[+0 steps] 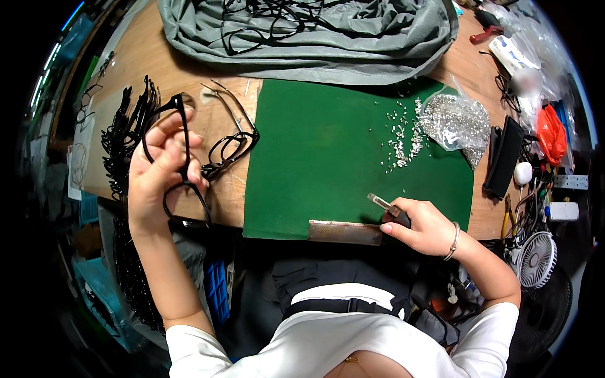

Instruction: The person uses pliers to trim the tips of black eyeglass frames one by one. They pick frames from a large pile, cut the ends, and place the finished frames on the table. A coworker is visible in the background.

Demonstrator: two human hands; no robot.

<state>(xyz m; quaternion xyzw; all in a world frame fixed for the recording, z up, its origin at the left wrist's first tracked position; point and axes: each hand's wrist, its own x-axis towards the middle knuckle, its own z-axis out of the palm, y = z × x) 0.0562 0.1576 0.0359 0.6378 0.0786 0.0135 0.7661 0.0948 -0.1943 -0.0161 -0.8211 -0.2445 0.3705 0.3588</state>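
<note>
My left hand [151,183] is closed on a black eyeglass frame [186,146], raised upright at the left of the work table. My right hand [425,227] grips a short hand tool [380,203] with a dark body and a pale, narrow tip pointing up and left; its exact kind is unclear. Below that tool a brown metal strip [344,232] lies along the front edge of the green mat [315,151]. Beside my left hand rests another black eyeglass frame [234,143] with its temples extended. Small silvery pieces [403,150] are scattered on the mat's right side.
A clear bag of silvery pieces [455,120] sits at the mat's right edge. Many black frames [123,142] are lined up at far left. Grey cloth [315,60] with more frames lies at the back. A black case [504,156] and a small white fan [537,259] are at right.
</note>
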